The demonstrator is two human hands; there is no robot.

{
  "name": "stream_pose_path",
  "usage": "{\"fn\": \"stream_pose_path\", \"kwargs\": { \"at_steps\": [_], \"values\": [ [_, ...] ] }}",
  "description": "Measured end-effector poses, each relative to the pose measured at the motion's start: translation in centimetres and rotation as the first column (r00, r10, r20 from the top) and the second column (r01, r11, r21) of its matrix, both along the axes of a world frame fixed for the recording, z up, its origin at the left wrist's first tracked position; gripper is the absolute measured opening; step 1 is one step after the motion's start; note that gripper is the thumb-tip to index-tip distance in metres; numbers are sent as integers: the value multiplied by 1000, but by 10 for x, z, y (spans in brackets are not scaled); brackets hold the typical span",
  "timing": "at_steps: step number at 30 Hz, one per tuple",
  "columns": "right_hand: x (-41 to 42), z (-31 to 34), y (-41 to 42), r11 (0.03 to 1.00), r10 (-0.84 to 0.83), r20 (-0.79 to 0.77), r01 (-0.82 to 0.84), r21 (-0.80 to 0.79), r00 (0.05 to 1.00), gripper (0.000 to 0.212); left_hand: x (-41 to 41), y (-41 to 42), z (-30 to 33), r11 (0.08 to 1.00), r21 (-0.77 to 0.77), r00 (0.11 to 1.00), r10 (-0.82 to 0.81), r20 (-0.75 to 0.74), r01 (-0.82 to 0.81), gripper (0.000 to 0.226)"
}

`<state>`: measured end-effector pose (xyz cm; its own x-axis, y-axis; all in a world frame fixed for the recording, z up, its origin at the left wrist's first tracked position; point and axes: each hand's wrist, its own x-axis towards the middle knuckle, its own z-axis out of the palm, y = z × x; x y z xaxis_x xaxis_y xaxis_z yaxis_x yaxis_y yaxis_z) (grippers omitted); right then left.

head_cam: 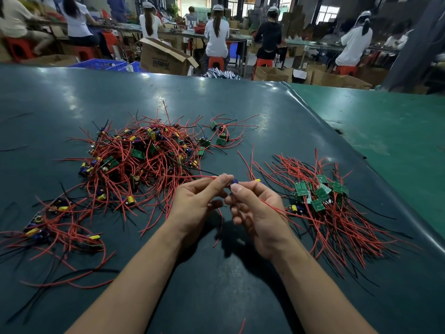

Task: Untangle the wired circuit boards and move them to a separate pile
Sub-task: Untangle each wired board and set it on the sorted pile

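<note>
Overhead light glares in patches on the table (edges bowed by the wide lens), background workers softly blurred.

Only print in view: dark block lettering on side of open cardboard box, floor beyond far edge of table. Lettering appears upside down, too blurred to read. White label on smaller carton, right of that box: illegible. Green circuit boards, right of box and nearer: markings too small to tell.
</note>
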<state>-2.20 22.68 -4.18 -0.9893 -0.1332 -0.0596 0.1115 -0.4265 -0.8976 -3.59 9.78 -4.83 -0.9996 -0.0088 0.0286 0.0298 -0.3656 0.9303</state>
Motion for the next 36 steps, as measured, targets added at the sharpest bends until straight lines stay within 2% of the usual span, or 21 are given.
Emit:
{"fn": "stream_pose_path", "kwargs": {
  "at_steps": [4, 7, 10, 12, 13, 16, 17, 19, 20, 21, 22, 24, 26, 27, 28, 32, 36],
  "values": [
    [2, 0, -5, 1000, -17, -7, 17, 16, 1000, 10, -10, -11, 2, 971, 143, 982, 186, 38, -190, 15],
    [3, 0, -2, 999, -36, 8, 36, 21, 999, 12, -17, -31, 4, 906, 267, 944, 320, 76, -329, 15],
    [3, 2, 0, 998, -68, 59, 69, -1, 996, 11, -20, -39, 4, 864, 287, 910, 404, 94, -413, 16],
    [2, 5, 3, 988, -105, 132, 118, -100, 986, 9, -21, -40, 3, 841, 290, 889, 447, 103, -456, 24],
    [0, 7, 7, 965, -131, 184, 168, -200, 974, 15, -20, -41, 3, 826, 288, 873, 477, 103, -485, 30],
    [-6, 13, 29, 770, -213, 307, 352, -532, 928, 33, -20, -42, 1, 828, 226, 854, 519, 37, -513, 41],
    [-7, 13, 36, 710, -241, 310, 385, -590, 920, 36, -21, -40, 0, 841, 170, 854, 521, -1, -513, 42],
    [-8, 12, 40, 675, -285, 283, 401, -619, 916, 44, -20, -34, -4, 848, -30, 844, 523, -115, -530, 37],
    [-8, 12, 38, 686, -296, 271, 401, -607, 916, 47, -20, -32, -7, 813, -179, 829, 523, -197, -555, 32],
    [-8, 11, 36, 707, -298, 263, 397, -585, 918, 46, -19, -31, -9, 731, -342, 806, 514, -295, -591, 26],
    [-8, 11, 33, 731, -294, 259, 391, -560, 920, 42, -17, -30, -12, 611, -480, 777, 482, -405, -630, 19],
    [-8, 11, 30, 768, -270, 267, 374, -520, 925, 31, -13, -30, -15, 332, -631, 712, 372, -595, -701, 8],
    [-7, 10, 30, 798, -235, 282, 351, -491, 930, 23, -10, -32, -15, 79, -717, 691, 358, -628, -693, 17],
    [-7, 10, 30, 814, -223, 287, 339, -471, 932, 21, -9, -35, -14, -21, -755, 687, 399, -607, -655, 25],
    [-6, 10, 30, 831, -211, 285, 325, -452, 935, 21, -9, -39, -14, -79, -797, 694, 447, -565, -599, 32],
    [-5, 10, 26, 887, -161, 236, 246, -392, 958, 18, -11, -54, -13, -83, -931, 761, 552, -341, -356, 40],
    [-4, 10, 23, 913, -124, 178, 182, -365, 976, 22, -13, -55, -12, -135, -946, 775, 545, -319, -294, 34]
  ]
}}
